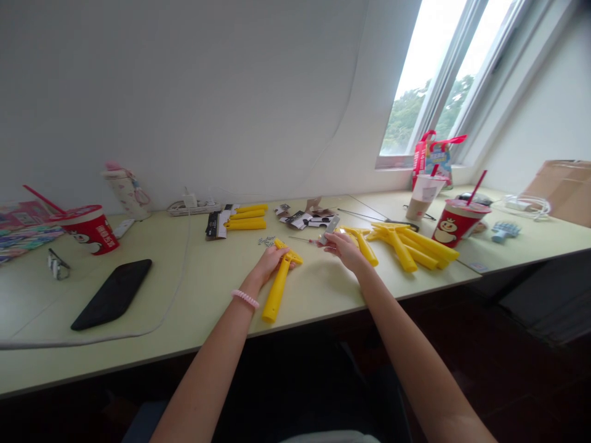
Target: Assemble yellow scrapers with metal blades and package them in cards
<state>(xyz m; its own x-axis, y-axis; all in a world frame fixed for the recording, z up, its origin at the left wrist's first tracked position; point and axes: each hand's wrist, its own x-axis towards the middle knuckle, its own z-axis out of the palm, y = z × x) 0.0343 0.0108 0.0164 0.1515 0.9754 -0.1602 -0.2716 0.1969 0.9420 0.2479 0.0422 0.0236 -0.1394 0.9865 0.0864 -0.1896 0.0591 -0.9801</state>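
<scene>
My left hand (pixel 269 263) is closed around the head of a yellow T-shaped plastic handle (pixel 276 292), whose hollow grip points toward the table's front edge. My right hand (pixel 344 249) has its fingers closed on a screwdriver (pixel 314 240); its thin shaft points left, above the table. A grey, flat-looking piece (pixel 331 226) shows at the same fingers, and I cannot make out what it is. Just beyond my left hand lies a small heap of screws (pixel 266 241). More yellow T-shaped handles (pixel 399 246) are piled right of my right hand.
Several yellow handles with black-and-white cards (pixel 247 218) lie at the back, near loose packaging cards (pixel 302 219). A black phone (pixel 113 294), a white cable (pixel 178 286) and a red cup (pixel 90 229) are left. Another red cup (pixel 455 224) and a milky drink (pixel 422 197) stand right.
</scene>
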